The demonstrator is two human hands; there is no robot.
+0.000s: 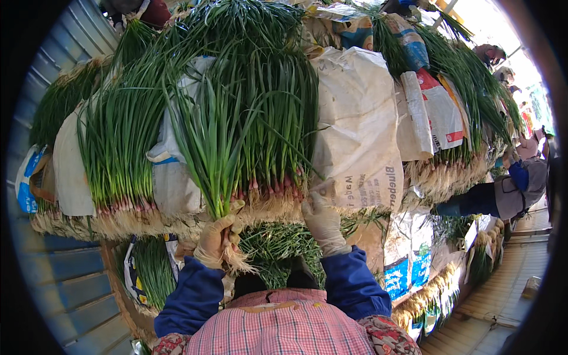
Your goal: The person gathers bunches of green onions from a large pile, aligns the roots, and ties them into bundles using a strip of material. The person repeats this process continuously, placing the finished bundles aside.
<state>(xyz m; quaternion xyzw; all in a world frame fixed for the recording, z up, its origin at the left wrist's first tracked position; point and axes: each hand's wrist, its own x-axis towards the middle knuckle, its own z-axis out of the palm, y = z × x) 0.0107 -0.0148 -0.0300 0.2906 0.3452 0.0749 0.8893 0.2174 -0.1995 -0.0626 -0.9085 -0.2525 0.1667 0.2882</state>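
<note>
Both of my hands wear pale translucent gloves. My left hand (217, 237) is closed around a small bunch of green garlic plants (217, 182), near their pinkish bulbs; the whitish roots hang out below my fingers and the leaves fan upward. My right hand (323, 218) is at the lower left corner of a white woven sack (357, 128), its fingertips by a single thin green leaf or stalk that slants across there. Whether the fingers grip that stalk cannot be told. Between my hands lies a dense row of the same plants (277, 146), bulbs and roots towards me.
More green garlic (124, 159) and a folded white sack (73, 164) lie to the left. Loose green leaves (279, 248) cover the ground by my feet. Another person (519, 186) bends over the pile at right. Corrugated metal sheeting (66, 270) stands at far left.
</note>
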